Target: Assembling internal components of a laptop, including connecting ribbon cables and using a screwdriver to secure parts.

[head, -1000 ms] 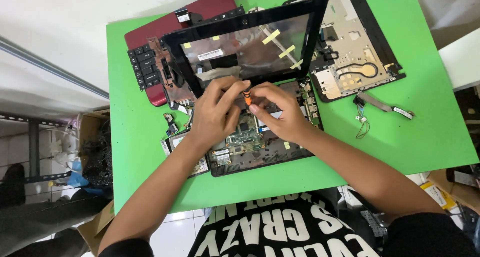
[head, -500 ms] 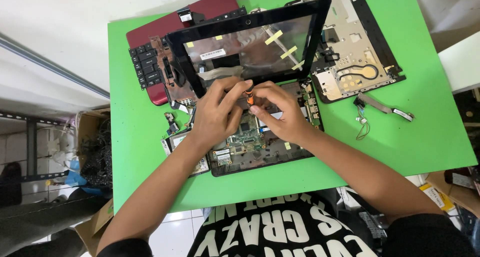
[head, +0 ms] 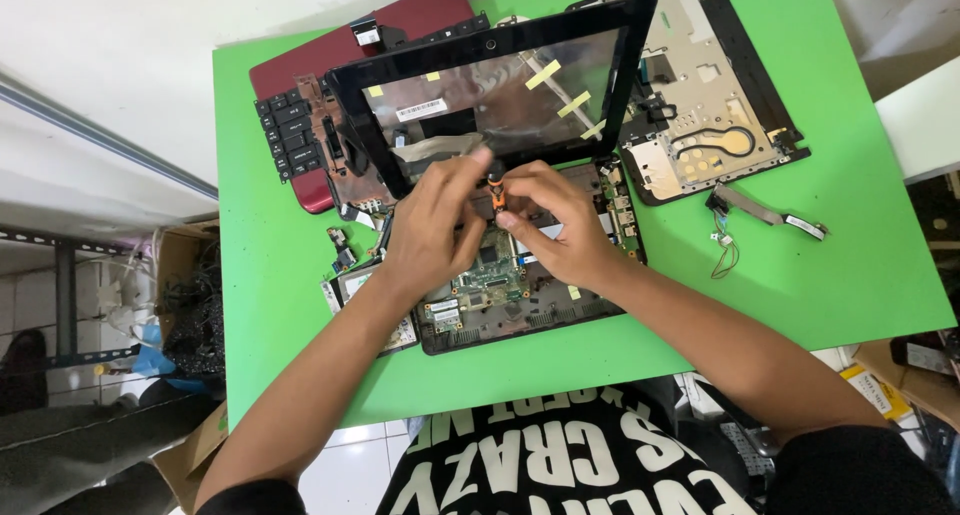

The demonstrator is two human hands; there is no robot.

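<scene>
Together, the left hand (head: 432,230) and right hand (head: 553,222) pinch a small orange-handled screwdriver (head: 495,191) upright over the opened laptop base (head: 520,295) on the green bench (head: 850,265). Yellow tape strips (head: 573,104) and a white rectangular label (head: 421,109) mark the black-framed screen panel (head: 490,90) behind.

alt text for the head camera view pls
Two bare hands, left hand and right hand, pinch a small orange screwdriver over an opened laptop base on a green table. Behind lie a screen frame and red lid.
</scene>
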